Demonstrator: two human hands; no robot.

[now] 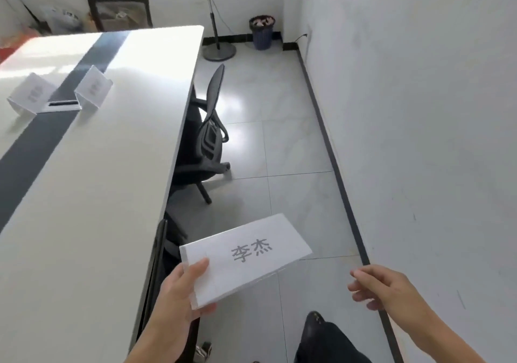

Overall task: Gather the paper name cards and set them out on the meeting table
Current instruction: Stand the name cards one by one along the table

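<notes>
My left hand [179, 295] grips the near-left corner of a folded white paper name card [251, 253] with dark characters printed on it, held flat over the floor just right of the table edge. My right hand [383, 287] hovers to the right of the card with fingers loosely curled and nothing in it. On the white meeting table [92, 194], at the far left, two name cards stand upright, one [29, 94] left of the dark centre stripe and one [93, 87] right of it.
A black office chair [207, 136] is tucked under the table's right side, with another dark chair back [159, 250] close to my left hand. A fan stand [219, 50] and a bin [262, 34] are at the far wall. A white wall [419, 138] runs along the right.
</notes>
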